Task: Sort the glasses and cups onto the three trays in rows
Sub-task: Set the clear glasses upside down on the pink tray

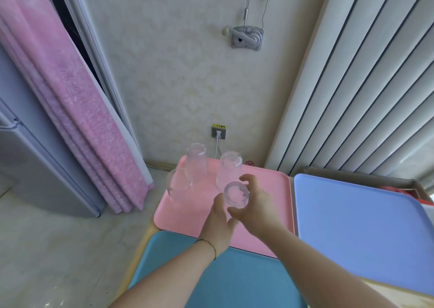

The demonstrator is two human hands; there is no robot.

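A small clear glass [236,194] is held just above the pink tray [263,216], its open mouth turned up toward the camera. It is grasped by the right hand [257,204], whose fingers [247,178] are curled round its far side while the thumb is closed under its near side. The left hand [217,220], with a thin bracelet [209,245] worn at the wrist, is laid against the glass's left side. Whether its fingers grip the glass or only touch it cannot be told.

Three more clear glasses are stood upright on the far part of the pink tray: a tall glass [197,164] at the back left, a second glass [229,170] just behind the held one, and a third glass [179,186] at the left edge.

A teal tray [164,256] is set nearest the person and a blue tray [352,213] to the right. All three trays are carried by a wooden counter [141,244].

Beyond them, a wall socket [218,132] with a white plug, a pink curtain [77,110] and a metal crank [245,37] are seen.
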